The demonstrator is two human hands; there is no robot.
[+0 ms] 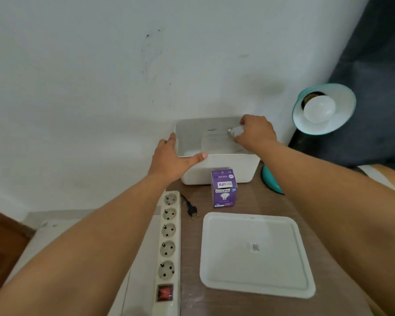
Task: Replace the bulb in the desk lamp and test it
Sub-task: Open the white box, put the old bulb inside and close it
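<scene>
So the wooden desk is pretty packed. Biggest thing near me is a flat white lid lying on the near right part, well apart from the open white storage bin that sits at the far edge against the wall. Along the left edge runs a five-socket power strip with a red switch at its near end, and a loose black plug lies just beside it. A purple bulb box stands upright right in front of the bin.

The teal desk lamp is off to the far right, shade tilted toward me, with a round white bulb seated in it, unlit.

Left hand is clamped on the bin's near-left corner, thumb along the rim. Right hand is closed around a second bulb, held over the bin's far-right side, screw base pointing left.

Only open desk is the strip between lid and bulb box.
</scene>
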